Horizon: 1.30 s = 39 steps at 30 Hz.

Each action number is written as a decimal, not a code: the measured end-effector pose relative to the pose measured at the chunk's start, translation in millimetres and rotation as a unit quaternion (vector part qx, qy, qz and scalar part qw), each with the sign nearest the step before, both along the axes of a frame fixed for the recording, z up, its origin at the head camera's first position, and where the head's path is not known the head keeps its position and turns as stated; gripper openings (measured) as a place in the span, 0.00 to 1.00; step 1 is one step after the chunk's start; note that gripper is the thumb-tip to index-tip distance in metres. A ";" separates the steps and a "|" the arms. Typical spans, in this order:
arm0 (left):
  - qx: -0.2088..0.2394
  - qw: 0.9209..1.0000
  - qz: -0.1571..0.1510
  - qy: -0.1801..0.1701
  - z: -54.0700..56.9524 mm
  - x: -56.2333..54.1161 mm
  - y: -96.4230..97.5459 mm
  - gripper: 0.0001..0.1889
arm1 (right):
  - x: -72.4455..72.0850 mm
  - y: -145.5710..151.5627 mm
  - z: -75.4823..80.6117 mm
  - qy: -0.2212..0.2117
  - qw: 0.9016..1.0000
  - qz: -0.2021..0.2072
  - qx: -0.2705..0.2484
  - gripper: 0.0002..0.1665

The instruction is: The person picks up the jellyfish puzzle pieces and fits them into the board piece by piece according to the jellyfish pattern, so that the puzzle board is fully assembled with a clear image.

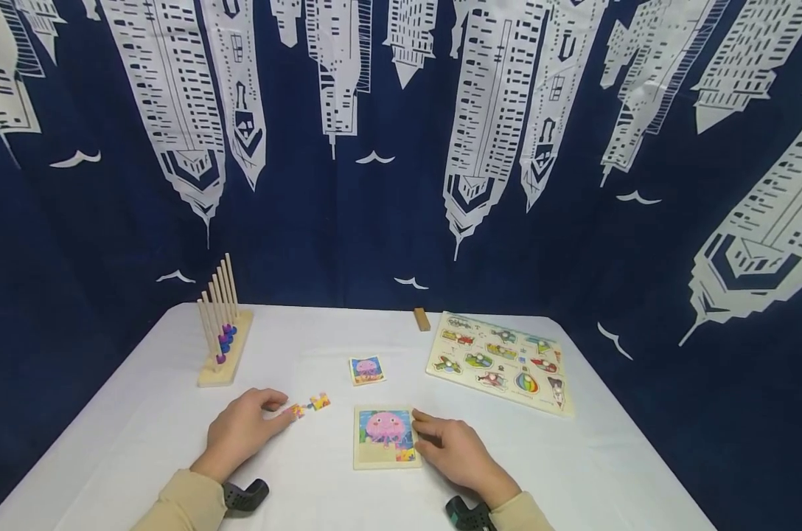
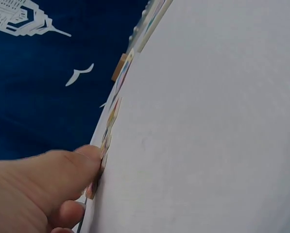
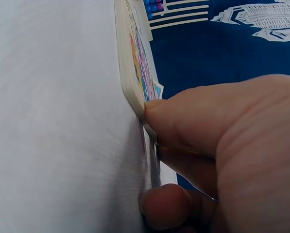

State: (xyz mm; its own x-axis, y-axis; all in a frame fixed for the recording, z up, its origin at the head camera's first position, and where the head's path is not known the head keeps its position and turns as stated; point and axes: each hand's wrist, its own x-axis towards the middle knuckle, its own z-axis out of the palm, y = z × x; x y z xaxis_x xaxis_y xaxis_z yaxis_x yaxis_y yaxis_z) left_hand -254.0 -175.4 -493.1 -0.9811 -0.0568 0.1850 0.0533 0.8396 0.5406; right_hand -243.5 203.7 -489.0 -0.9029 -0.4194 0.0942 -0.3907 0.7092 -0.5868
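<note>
A square wooden puzzle board (image 1: 374, 464) lies flat near the table's middle, showing a pink jellyfish picture (image 1: 384, 428) with bare wood at its lower left. My right hand (image 1: 457, 451) holds the board's right edge, thumb against its side in the right wrist view. To the left, my left hand (image 1: 248, 428) pinches a colourful jigsaw piece (image 1: 298, 411) between thumb and fingers, low over the white table. Right beside it lies a second, yellow-and-pink piece (image 1: 320, 402). In the left wrist view the thumb (image 2: 76, 170) partly hides the held piece.
Behind the board lies a small jellyfish picture tile (image 1: 366, 370). A larger peg puzzle (image 1: 500, 361) with vehicle shapes is at the back right. A small brown wooden block (image 1: 422, 319) sits at the far edge. At the back left stands a wooden rack (image 1: 225, 346) with upright pegs and beads.
</note>
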 end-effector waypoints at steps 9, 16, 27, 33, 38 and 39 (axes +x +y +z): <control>0.006 1.000 -0.016 -0.017 2.4 1.7 4.0 0.18 | 1.0 -0.1 0.9 -0.001 1.000 -0.002 -0.006 0.24; 0.013 1.000 -0.021 -0.019 5.3 4.4 5.7 0.20 | 3.5 -0.8 2.0 0.006 1.000 0.002 -0.003 0.24; 0.016 1.000 -0.023 -0.005 2.7 5.5 8.0 0.18 | 3.1 -1.4 3.5 0.006 1.000 0.003 0.000 0.24; 0.021 0.999 -0.029 0.009 1.3 5.2 9.8 0.22 | 3.6 -0.8 3.1 0.003 1.000 0.003 0.001 0.24; 0.021 0.999 -0.027 0.005 2.4 6.1 10.8 0.15 | 3.3 -0.6 2.3 0.003 1.000 0.001 0.003 0.24; 0.023 0.999 -0.027 0.003 2.8 6.2 10.9 0.14 | 3.2 -0.6 2.2 0.004 1.000 0.001 0.002 0.24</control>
